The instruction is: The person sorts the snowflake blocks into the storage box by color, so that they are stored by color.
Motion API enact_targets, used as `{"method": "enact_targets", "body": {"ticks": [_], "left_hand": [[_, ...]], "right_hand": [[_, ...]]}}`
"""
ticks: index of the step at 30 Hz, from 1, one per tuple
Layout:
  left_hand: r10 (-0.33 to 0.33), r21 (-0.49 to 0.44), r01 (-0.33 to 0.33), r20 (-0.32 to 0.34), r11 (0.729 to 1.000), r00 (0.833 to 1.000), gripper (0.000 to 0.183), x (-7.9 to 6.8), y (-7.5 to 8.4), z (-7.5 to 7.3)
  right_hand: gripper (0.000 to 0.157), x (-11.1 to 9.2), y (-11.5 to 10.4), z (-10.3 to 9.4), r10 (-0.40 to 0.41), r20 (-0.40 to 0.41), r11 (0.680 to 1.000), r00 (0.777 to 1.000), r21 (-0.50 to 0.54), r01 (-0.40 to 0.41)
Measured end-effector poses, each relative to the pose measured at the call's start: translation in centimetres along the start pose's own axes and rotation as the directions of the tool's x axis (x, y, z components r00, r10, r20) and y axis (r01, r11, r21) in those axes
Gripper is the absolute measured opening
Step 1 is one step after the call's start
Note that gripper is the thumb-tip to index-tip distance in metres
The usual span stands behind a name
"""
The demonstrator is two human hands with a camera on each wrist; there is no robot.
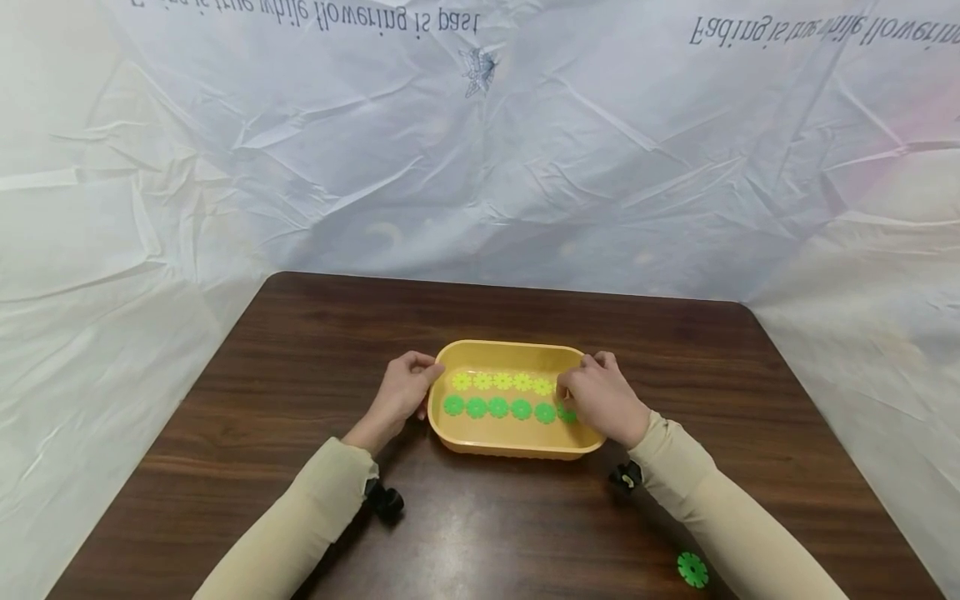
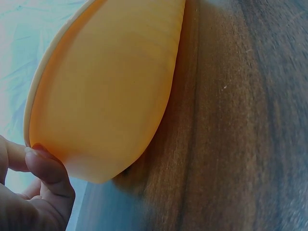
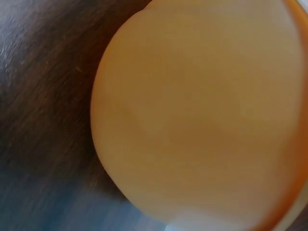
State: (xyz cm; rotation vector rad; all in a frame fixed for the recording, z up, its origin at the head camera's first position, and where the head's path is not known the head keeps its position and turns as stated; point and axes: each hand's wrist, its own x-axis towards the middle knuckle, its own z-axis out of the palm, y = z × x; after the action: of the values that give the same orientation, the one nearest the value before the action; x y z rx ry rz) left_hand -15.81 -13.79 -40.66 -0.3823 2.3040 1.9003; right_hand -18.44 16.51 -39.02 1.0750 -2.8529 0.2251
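A yellow oblong plastic basin stands on the table. Inside it lie a row of several yellow notched plastic discs and, nearer me, a row of several green notched discs. With thumb and fingers, my left hand grips the basin's left rim; the left wrist view shows its thumb at the rim. My right hand reaches over the right end, fingers bent down by the ends of both rows, partly covering the last green disc. Whether those fingertips pinch a disc is hidden. The right wrist view shows only the basin's outer wall.
A loose green notched disc lies on the dark wooden table near the right forearm. Wrist cameras hang below both sleeves. A pale printed cloth hangs behind the table and along its sides.
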Motion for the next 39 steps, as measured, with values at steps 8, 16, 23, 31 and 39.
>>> {"method": "enact_targets", "body": {"ticks": [8,16,23,31,39], "left_hand": [[0.0,0.004,0.0,-0.002,1.0,1.0,0.028,0.0,0.0,0.1],[0.006,0.005,-0.006,-0.004,1.0,1.0,0.028,0.1,0.0,0.2],[0.0,-0.003,0.0,-0.001,1.0,1.0,0.028,0.0,0.1,0.1],[0.005,-0.011,-0.005,0.0,1.0,1.0,0.027,0.0,-0.1,0.1],[0.008,-0.011,-0.008,-0.002,1.0,1.0,0.028,0.0,-0.1,0.1]], "right_hand": [[0.015,0.1,0.2,0.1,0.001,-0.014,1.0,1.0,-0.003,-0.002],[0.016,0.0,0.3,0.3,0.002,-0.024,1.0,1.0,0.0,-0.002],[0.014,0.0,0.3,0.2,0.01,-0.039,1.0,0.999,0.016,-0.009],[0.016,-0.7,0.3,-1.0,-0.002,-0.119,0.996,0.993,0.086,0.012],[0.017,-2.5,0.0,-3.0,0.042,-0.161,0.992,0.986,0.122,-0.023]]}}
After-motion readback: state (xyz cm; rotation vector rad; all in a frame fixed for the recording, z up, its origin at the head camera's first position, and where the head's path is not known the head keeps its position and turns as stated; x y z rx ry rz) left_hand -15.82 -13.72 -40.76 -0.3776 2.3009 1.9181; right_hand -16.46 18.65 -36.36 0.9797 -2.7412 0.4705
